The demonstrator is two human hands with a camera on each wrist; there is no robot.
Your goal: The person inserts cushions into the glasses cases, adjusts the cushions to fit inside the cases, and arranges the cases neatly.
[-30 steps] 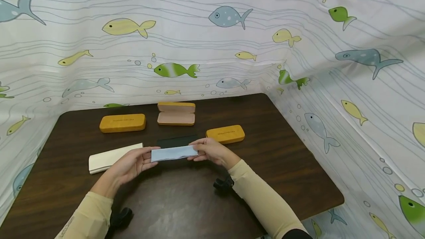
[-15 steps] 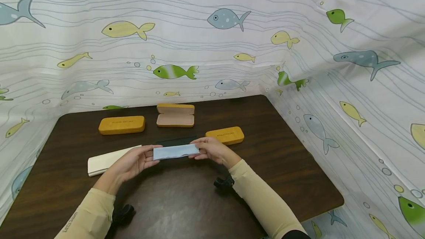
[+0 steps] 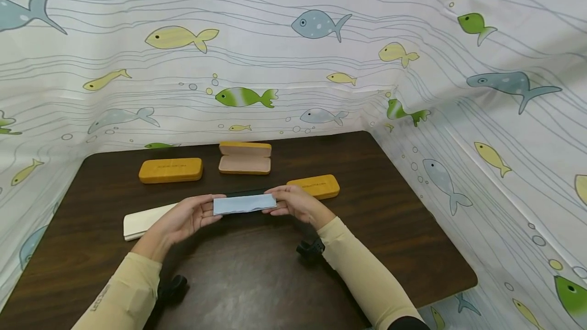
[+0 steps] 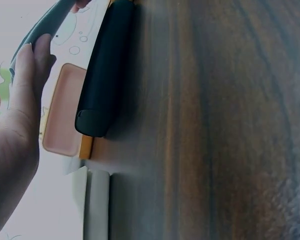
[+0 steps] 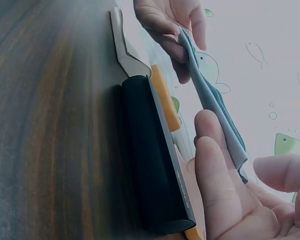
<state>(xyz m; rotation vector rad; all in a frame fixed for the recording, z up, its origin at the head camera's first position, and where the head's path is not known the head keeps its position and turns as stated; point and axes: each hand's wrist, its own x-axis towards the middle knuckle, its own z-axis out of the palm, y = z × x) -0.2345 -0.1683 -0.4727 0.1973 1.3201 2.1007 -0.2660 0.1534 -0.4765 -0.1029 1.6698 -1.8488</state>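
Note:
Between my hands I hold a folded light blue cloth (image 3: 244, 204), stretched lengthwise above the table. At its left end, my left hand (image 3: 189, 216) grips it with thumb and fingers. The other end is pinched by my right hand (image 3: 300, 204), whose thumb and fingers show large in the right wrist view beside the cloth (image 5: 217, 112). Behind and below the cloth lies a long dark case (image 5: 152, 160), mostly hidden in the head view but plain in both wrist views.
A cream folded case (image 3: 148, 220) lies partly behind my left hand. At the back stand a closed yellow glasses case (image 3: 170, 170) and an open yellow one (image 3: 245, 164) with a pink lining. Another closed yellow case (image 3: 323, 186) sits just beyond my right hand.
Both hands have shifted slightly away from me with the cloth, which covers more of the dark case now. Their grip looks the same, and the cases stay put.

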